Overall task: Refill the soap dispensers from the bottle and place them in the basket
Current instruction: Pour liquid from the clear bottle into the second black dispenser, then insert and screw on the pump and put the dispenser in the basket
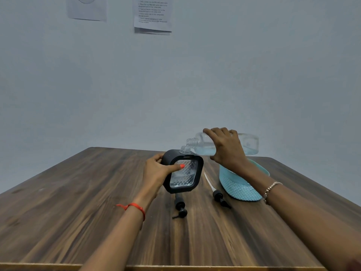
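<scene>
My left hand (158, 171) grips a black-cased soap dispenser (185, 179) with a clear diamond-patterned window, standing on the table with its neck uncapped. My right hand (226, 147) holds a clear refill bottle (248, 143) tipped on its side, its open mouth touching the dispenser's neck; pale blue liquid lies along its lower side. A light blue woven basket (238, 184) stands under my right forearm. Two black pump heads lie on the table: one pump (180, 207) in front of the dispenser, another pump (219, 198) with a white tube beside the basket.
The wooden table (78, 212) stretches wide to the left and toward me. A grey wall rises behind it with two paper sheets (153, 14) pinned high up.
</scene>
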`<action>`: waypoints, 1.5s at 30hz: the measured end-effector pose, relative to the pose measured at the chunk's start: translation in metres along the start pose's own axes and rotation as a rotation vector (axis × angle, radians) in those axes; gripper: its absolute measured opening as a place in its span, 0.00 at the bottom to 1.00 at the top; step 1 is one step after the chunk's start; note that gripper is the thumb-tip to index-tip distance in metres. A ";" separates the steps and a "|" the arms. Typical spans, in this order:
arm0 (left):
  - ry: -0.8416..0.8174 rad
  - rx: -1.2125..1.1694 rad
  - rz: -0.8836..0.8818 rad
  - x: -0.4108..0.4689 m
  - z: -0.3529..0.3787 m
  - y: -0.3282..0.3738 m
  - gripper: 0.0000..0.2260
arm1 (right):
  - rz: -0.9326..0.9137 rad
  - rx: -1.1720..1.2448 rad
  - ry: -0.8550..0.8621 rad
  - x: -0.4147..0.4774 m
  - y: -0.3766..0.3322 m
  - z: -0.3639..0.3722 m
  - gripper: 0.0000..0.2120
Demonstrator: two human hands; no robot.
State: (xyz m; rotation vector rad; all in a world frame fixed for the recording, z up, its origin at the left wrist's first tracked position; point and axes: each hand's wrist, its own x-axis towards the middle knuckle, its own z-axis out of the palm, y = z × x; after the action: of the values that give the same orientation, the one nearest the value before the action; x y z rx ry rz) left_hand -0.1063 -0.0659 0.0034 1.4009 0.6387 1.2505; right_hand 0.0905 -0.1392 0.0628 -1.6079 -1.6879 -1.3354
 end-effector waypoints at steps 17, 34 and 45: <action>-0.003 -0.121 -0.013 0.020 -0.021 -0.019 0.18 | 0.863 1.095 -0.146 -0.010 0.008 0.029 0.30; -0.045 -0.179 -0.058 0.031 -0.036 -0.031 0.16 | 0.860 1.653 -0.355 -0.043 0.001 0.070 0.36; -0.070 -0.194 -0.040 0.034 -0.041 -0.020 0.14 | 0.148 0.520 0.128 -0.077 -0.026 0.063 0.18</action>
State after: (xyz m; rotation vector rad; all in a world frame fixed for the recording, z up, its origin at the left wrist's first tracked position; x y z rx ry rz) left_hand -0.1283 -0.0153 -0.0105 1.2597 0.4816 1.1935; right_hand 0.1014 -0.1200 -0.0373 -1.2839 -1.6291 -0.8169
